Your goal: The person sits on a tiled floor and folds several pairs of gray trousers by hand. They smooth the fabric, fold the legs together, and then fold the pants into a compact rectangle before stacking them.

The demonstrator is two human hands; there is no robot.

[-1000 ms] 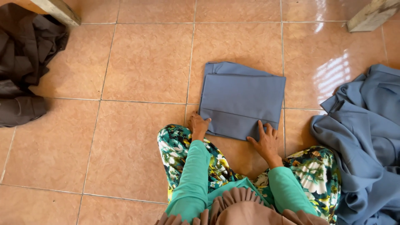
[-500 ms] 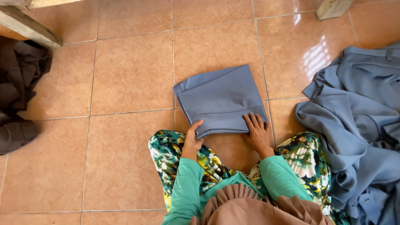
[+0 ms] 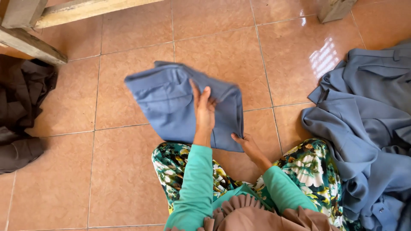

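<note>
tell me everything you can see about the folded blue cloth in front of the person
The folded blue cloth is a plain grey-blue woven garment, folded into a rough rectangle with seams and layered edges showing. It looks lifted and tilted over the tiled floor, its left corner raised. The left hand lies flat on its top with fingers spread; the right hand grips its lower right corner. It sits just beyond the person's knees.

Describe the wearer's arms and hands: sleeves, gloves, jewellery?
Both arms wear plain teal-green long sleeves reaching the wrists. The left hand and right hand are bare: no gloves, and no rings, watch or bracelet visible. No markings on the sleeves.
</note>
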